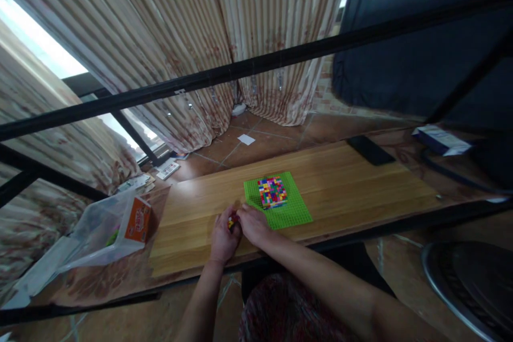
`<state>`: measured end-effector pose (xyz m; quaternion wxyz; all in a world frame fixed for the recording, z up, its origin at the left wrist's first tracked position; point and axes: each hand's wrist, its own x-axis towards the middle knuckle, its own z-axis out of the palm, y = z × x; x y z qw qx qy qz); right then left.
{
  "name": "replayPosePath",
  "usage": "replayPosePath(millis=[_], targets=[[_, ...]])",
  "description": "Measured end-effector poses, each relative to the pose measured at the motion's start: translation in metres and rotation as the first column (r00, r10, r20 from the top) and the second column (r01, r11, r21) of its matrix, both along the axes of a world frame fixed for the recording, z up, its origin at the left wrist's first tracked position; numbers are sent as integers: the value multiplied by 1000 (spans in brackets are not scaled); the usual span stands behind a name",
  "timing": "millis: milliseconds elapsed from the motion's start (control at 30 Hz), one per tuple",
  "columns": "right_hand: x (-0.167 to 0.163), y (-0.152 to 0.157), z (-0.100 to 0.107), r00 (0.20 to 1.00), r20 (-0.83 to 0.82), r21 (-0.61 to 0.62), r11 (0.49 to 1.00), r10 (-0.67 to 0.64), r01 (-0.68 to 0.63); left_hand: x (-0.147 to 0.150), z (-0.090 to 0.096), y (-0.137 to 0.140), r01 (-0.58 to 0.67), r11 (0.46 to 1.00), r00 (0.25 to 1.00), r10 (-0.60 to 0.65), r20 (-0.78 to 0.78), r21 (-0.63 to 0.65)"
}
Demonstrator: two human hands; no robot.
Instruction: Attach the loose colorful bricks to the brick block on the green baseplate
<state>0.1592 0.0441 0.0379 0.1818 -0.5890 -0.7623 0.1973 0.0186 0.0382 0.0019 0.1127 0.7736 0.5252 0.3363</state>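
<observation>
My left hand (224,236) is curled around several small toy bricks (231,221), with red and yellow ones showing. Against it, my right hand (253,223) has its fingers bent and pressed close to the same bricks; what its fingertips grip is too small to make out. Just beyond the hands lies a green baseplate (296,208) on the wooden board. A block of many-coloured bricks (272,191) stands on the baseplate, toward its far left part. My right hand covers the baseplate's near left corner.
A clear plastic bin (100,235) with an orange label stands left of the wooden board (192,197). At the board's far right lies a black phone-like slab (371,150). A dark metal bar (256,67) crosses beyond the table. A round stool (473,283) is at lower right.
</observation>
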Motion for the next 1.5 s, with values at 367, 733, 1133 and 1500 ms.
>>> replayPosePath(millis=[367, 733, 1133, 1500], targets=[[77, -52, -11, 703, -677, -70, 970, -218, 233, 0, 3, 1, -13, 1000, 999, 13, -37, -14], [143, -14, -12, 518, -751, -153, 871, -410, 467, -3, 4, 4, 11, 1000, 998, -11, -60, -5], [144, -6, -4, 595, -709, -143, 903, -379, 405, 3, 10, -1, 5, 1000, 998, -5, -60, 1], [144, -1, -9, 224, -835, -427, 849, -502, 310, 4, 9, -1, -3, 1000, 998, 2, -62, -10]])
